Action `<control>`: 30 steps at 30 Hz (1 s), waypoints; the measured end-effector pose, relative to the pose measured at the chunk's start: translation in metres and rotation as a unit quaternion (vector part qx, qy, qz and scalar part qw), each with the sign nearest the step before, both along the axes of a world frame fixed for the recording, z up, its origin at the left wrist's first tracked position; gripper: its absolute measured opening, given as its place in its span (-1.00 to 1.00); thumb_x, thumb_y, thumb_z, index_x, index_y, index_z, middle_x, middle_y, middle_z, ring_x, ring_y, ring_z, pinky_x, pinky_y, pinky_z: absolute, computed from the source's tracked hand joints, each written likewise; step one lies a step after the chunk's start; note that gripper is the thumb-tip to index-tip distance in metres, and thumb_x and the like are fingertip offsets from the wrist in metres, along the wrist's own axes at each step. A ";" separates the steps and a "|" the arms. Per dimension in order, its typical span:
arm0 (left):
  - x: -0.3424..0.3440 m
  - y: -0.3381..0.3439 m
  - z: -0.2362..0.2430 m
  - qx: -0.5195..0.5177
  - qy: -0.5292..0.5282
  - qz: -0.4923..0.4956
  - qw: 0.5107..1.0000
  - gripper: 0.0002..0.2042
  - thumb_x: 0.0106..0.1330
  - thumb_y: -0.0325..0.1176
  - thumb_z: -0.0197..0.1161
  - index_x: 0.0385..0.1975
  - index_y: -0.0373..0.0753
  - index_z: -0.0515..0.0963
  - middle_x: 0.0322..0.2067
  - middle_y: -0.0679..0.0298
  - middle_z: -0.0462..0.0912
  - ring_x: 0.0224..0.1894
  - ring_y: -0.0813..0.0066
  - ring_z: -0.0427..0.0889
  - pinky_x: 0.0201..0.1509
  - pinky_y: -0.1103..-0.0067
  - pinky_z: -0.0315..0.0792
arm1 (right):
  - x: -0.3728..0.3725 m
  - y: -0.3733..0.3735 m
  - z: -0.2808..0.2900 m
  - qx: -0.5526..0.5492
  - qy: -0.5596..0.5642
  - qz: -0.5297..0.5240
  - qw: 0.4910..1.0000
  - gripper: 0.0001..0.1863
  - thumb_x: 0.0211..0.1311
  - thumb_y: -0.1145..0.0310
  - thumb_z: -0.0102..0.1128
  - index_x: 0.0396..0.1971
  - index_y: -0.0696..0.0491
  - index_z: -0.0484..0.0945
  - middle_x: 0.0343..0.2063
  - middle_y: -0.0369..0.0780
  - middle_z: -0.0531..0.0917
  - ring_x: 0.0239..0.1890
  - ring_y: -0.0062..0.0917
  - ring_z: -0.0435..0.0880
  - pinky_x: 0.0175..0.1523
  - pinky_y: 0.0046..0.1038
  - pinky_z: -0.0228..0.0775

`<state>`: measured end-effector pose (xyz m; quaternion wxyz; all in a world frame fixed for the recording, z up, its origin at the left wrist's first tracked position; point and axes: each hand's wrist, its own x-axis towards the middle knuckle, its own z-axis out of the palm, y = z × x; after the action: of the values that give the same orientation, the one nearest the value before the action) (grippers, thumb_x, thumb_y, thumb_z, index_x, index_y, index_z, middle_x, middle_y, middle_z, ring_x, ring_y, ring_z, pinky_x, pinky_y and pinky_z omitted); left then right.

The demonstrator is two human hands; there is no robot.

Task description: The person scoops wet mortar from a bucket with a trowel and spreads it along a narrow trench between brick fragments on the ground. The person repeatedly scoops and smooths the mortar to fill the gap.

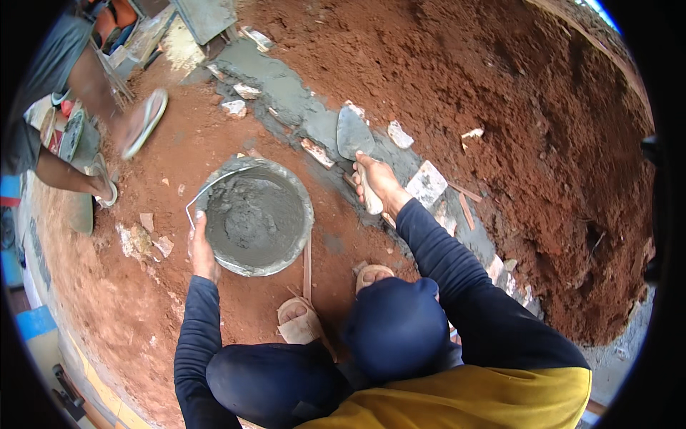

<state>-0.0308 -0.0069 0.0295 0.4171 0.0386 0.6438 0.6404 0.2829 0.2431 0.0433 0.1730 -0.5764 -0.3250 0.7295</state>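
Observation:
My right hand (380,183) is closed round the pale handle of a pointed trowel (354,131). The trowel's grey blade lies over a strip of wet mortar (275,79) with stones along it. At my left, a round bucket (306,193) of grey mortar (257,214) stands on the red soil, its wire handle (202,193) tipped to the left side. My left hand (202,252) grips the bucket's left side by the rim, close to the wire handle; some of its fingers are hidden.
Another person's legs and sandalled feet (146,123) are at the upper left. Loose red earth (500,79) rises beyond the mortar strip. A pale flat stone (427,184) lies near my right forearm, and broken pieces (136,242) lie left of the bucket. My sandalled feet (299,320) are close below it.

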 end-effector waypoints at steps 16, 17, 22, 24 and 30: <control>0.005 0.007 0.004 0.043 -0.036 0.002 0.998 -0.47 0.48 -0.09 0.24 0.29 -0.33 0.47 0.20 0.15 0.61 0.18 0.29 0.61 0.30 0.36 0.45 | 0.068 -0.050 0.013 -0.045 0.025 -0.020 0.998 -0.63 0.53 -0.04 0.07 -0.21 0.00 0.44 -0.63 -0.39 0.50 -0.77 -0.66 0.46 -0.74 -0.52 0.40; 0.005 0.009 0.004 0.051 -0.034 -0.003 0.998 -0.48 0.49 -0.09 0.23 0.29 -0.33 0.48 0.20 0.15 0.61 0.17 0.29 0.61 0.30 0.36 0.45 | 0.063 -0.048 0.019 -0.045 0.010 -0.024 0.999 -0.63 0.52 -0.04 0.08 -0.20 0.00 0.45 -0.62 -0.38 0.50 -0.77 -0.66 0.46 -0.74 -0.53 0.39; 0.011 0.017 0.005 0.062 -0.045 -0.069 0.995 -0.50 0.54 -0.10 0.15 0.30 -0.34 0.45 0.22 0.15 0.60 0.18 0.32 0.61 0.32 0.39 0.44 | 0.037 -0.037 0.013 0.012 0.061 0.016 0.998 -0.62 0.53 -0.06 0.07 -0.18 0.00 0.43 -0.61 -0.39 0.50 -0.75 -0.64 0.44 -0.68 -0.51 0.37; 0.012 0.018 0.008 0.067 -0.031 -0.066 0.995 -0.49 0.55 -0.10 0.13 0.32 -0.35 0.44 0.22 0.14 0.60 0.20 0.31 0.61 0.35 0.38 0.42 | 0.058 -0.052 0.003 -0.001 0.045 -0.005 0.999 -0.61 0.54 -0.06 0.05 -0.17 0.00 0.43 -0.62 -0.39 0.49 -0.75 -0.63 0.44 -0.69 -0.51 0.36; 0.016 0.015 0.013 0.080 -0.046 -0.051 0.994 -0.51 0.54 -0.12 0.14 0.31 -0.34 0.46 0.21 0.14 0.61 0.20 0.29 0.61 0.34 0.38 0.44 | 0.139 -0.089 -0.020 -0.028 0.019 0.005 0.999 -0.58 0.55 -0.08 -0.01 -0.06 -0.01 0.52 -0.63 -0.37 0.47 -0.75 -0.64 0.43 -0.68 -0.50 0.35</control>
<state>-0.0145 0.0082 0.0421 0.4743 0.0749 0.5679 0.6685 0.4217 0.1543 0.0237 0.1598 -0.5652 -0.3041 0.7500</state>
